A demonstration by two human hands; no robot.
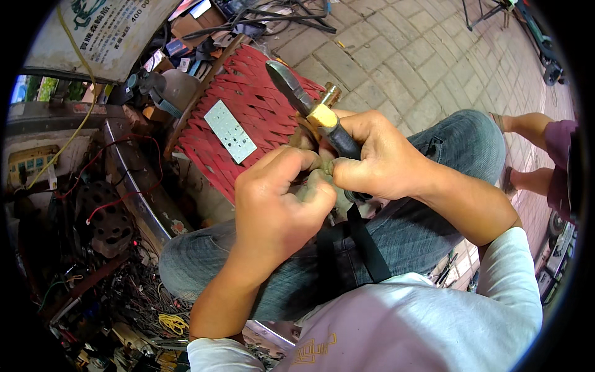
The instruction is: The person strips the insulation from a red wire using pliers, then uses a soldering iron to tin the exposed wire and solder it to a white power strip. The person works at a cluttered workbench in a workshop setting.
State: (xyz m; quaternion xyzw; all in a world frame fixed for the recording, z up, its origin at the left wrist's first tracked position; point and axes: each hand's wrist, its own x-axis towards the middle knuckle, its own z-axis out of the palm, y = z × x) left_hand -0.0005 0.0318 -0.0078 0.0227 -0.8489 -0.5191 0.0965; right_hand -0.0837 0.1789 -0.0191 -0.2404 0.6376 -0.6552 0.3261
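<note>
My right hand (384, 155) is closed around the handles of a pair of pliers (322, 116) with a dark metal head and yellow-and-black grips. The pliers' head points up and to the left, away from my fingertips. My left hand (279, 198) is closed in a pinch, with its fingertips against those of my right hand. What the left fingers hold is too small and hidden to make out. Beyond my hands, a pale circuit board (230, 131) with small dark parts lies on a red woven-strap seat (266, 68).
A glass jar-like container (176, 90) stands left of the seat. Tangled wires (149, 266) and machine parts fill the lower left. Dark cables (279, 22) and boxes lie at the far side. Paving bricks (396, 62) stretch to the right, where another person's legs (533, 149) show.
</note>
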